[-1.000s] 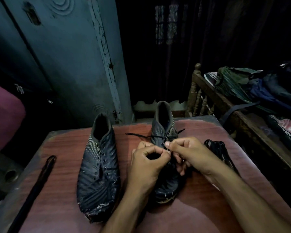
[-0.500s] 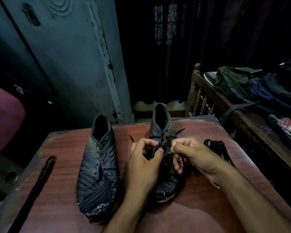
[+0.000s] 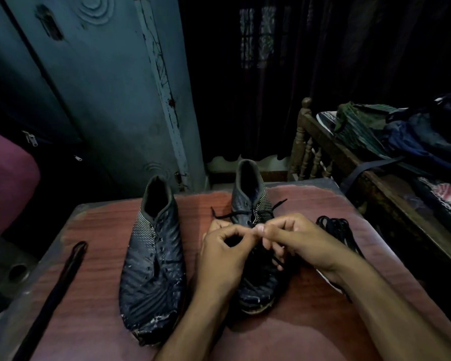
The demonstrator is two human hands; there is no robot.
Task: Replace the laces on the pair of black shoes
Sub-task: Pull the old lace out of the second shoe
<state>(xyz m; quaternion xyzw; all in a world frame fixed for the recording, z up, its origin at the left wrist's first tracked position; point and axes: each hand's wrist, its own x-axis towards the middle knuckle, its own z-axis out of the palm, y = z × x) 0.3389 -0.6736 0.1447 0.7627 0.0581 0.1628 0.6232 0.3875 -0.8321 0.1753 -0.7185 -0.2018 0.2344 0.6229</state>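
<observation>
Two black shoes stand side by side on a reddish wooden table (image 3: 323,321), toes toward the viewer and openings facing away. The left shoe (image 3: 154,259) lies apart from both hands, its eyelets empty. The right shoe (image 3: 255,204) sits beneath the hands, its forepart largely hidden by them. A black lace (image 3: 233,214) crosses the upper eyelets of the right shoe; one loose end extends to the left over the table, the other projects to the right past the collar. The left hand (image 3: 227,254) and right hand (image 3: 297,243) meet above the tongue of the right shoe, fingertips touching, fingers curled; the thumb and forefinger of each close in a pinch at the meeting point. A dark strand shows below the right fingers, but what is pinched at the fingertips is too dark and blurred to tell. A bundle of black laces (image 3: 336,230) lies on the table just right of the right hand. A long dark strip (image 3: 63,280) lies near the table's left edge. A blue-grey door (image 3: 102,87) stands behind the table, and a wooden bed frame (image 3: 313,142) with heaped cloth stands to the right.
</observation>
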